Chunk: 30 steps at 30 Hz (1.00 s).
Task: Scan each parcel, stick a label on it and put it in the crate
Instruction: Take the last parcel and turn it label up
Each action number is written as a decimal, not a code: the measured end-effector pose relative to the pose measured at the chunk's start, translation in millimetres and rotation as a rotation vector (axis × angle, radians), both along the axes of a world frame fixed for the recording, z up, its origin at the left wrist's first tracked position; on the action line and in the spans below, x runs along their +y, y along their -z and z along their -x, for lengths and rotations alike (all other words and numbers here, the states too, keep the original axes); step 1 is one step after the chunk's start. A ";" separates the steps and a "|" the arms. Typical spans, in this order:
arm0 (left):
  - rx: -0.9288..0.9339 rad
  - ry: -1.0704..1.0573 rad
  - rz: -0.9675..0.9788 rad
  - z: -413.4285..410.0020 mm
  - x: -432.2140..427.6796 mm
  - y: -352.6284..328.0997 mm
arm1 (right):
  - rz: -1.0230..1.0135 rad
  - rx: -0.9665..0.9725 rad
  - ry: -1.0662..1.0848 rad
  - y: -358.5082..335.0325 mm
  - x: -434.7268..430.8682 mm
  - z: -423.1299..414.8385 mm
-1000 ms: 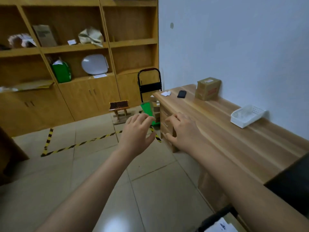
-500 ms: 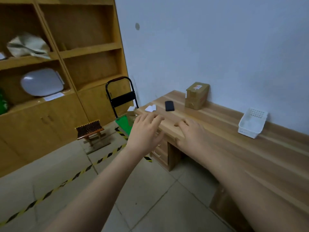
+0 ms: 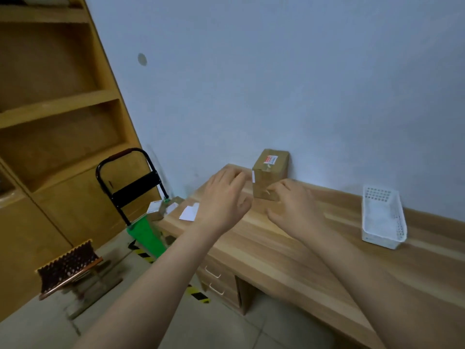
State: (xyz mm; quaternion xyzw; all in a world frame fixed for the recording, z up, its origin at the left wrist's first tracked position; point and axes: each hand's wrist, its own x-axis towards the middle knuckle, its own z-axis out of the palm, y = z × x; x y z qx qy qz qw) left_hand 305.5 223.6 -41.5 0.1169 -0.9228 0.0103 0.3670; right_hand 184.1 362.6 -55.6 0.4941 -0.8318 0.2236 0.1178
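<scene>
shelf [image 3: 57,107]: wooden, left of frame
stool [image 3: 68,265]: lower left, on floor
trolley [image 3: 130,190]: black handle, green base, at desk's left end, small boxes [image 3: 161,207] on it
slip [image 3: 188,212]: white paper on desk, just left of left hand
left hand [image 3: 221,197]: centre, over desk, fingers straightish and apart, empty, just left of parcel
parcel [image 3: 270,170]: brown box, upright on desk by wall, centre, sticker on top
right hand [image 3: 294,205]: fingers loosely bent, empty, before parcel's lower front, contact unclear
desk [image 3: 327,260]: wooden, along wall
crate [image 3: 382,217]: white, right of frame, on desk, well apart from parcel
</scene>
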 end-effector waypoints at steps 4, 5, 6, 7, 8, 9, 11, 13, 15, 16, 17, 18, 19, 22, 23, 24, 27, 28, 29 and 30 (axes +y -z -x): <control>-0.061 0.029 -0.100 58.4 -45.6 9.8 | -0.032 -0.044 0.077 5.1 -34.8 54.3; -0.082 0.036 -0.118 72.9 -57.6 16.2 | -0.045 -0.055 0.092 8.9 -42.9 67.2; -0.106 0.043 -0.135 87.6 -69.4 22.3 | -0.053 -0.065 0.107 13.1 -51.3 80.3; -0.131 0.053 -0.148 102.5 -81.5 28.1 | -0.057 -0.074 0.125 17.1 -59.6 93.6; -0.153 0.067 -0.158 118.1 -93.4 33.7 | -0.058 -0.086 0.144 20.7 -68.0 106.7; -0.170 0.084 -0.172 133.6 -105.0 38.9 | -0.058 -0.096 0.163 24.4 -76.8 119.8; -0.195 0.115 -0.210 164.8 -129.7 49.9 | -0.075 -0.119 0.200 32.7 -96.4 145.4; -0.223 0.130 -0.239 196.3 -156.2 63.5 | -0.102 -0.133 0.236 43.2 -119.4 171.7; -0.261 0.150 -0.276 229.0 -185.2 78.0 | -0.123 -0.168 0.290 54.9 -144.5 199.6; -0.286 0.162 -0.307 245.7 -199.4 84.4 | -0.130 -0.199 0.320 60.7 -157.3 213.5; -0.313 0.167 -0.341 262.1 -213.3 90.8 | -0.136 -0.233 0.348 66.2 -169.2 227.0; -0.342 0.164 -0.373 278.4 -226.5 97.7 | -0.143 -0.272 0.374 71.8 -180.8 239.9; -0.380 0.155 -0.407 294.1 -239.1 105.4 | -0.150 -0.313 0.398 78.0 -191.8 252.2; -0.506 0.125 -0.551 333.2 -269.6 132.2 | -0.170 -0.447 0.448 98.1 -221.3 283.9; -0.537 0.120 -0.608 343.2 -276.9 141.3 | -0.172 -0.500 0.457 105.0 -229.7 293.1; -0.560 0.121 -0.662 351.2 -282.8 149.5 | -0.171 -0.555 0.467 111.5 -237.6 301.0; -0.572 0.149 -0.814 366.7 -292.4 169.2 | -0.148 -0.727 0.478 129.5 -254.4 320.2; -0.572 0.168 -0.847 371.9 -293.8 175.0 | -0.129 -0.787 0.477 134.9 -259.0 325.5; -0.566 0.188 -0.864 374.7 -293.8 178.3 | -0.100 -0.842 0.474 139.4 -262.1 328.3; -0.555 0.205 -0.881 377.4 -293.2 181.9 | -0.068 -0.880 0.473 143.2 -264.6 329.6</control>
